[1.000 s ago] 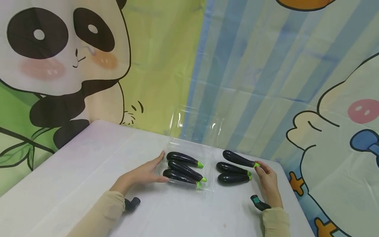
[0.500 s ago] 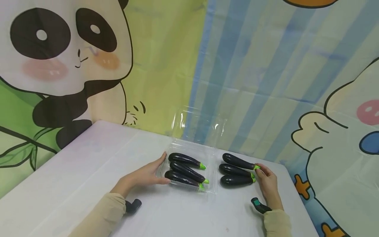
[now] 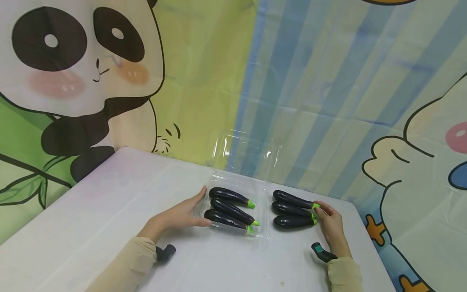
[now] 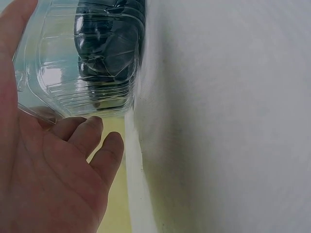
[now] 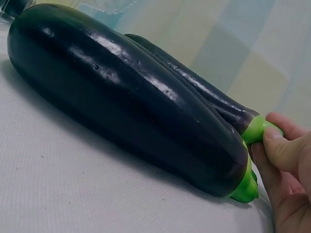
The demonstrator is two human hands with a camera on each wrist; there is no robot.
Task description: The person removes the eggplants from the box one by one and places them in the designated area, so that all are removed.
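Note:
A clear plastic clamshell box (image 3: pixel 262 192) stands on the table with its lid (image 3: pixel 240 152) raised at the back. Three dark eggplants with green stems lie inside, one of them the middle eggplant (image 3: pixel 231 211). My left hand (image 3: pixel 178 215) holds the box's left end, thumb at the front and fingers toward the back. To the right of the box, three more eggplants lie side by side. The rearmost eggplant (image 3: pixel 293 198) has its green stem (image 5: pixel 256 129) pinched between thumb and fingers of my right hand (image 3: pixel 330 225). In the right wrist view the front eggplant (image 5: pixel 126 102) partly hides it.
The white table (image 3: pixel 226 263) ends at the back against a printed curtain (image 3: pixel 204 81) with a panda and blue stripes. The raised lid overlaps the curtain in the head view. Each wrist wears a black camera mount, such as the right mount (image 3: pixel 322 253).
The pinched eggplant has come down toward the two beside it, and now lies in line with them. The left hand keeps its hold on the box. The head view has shifted slightly.

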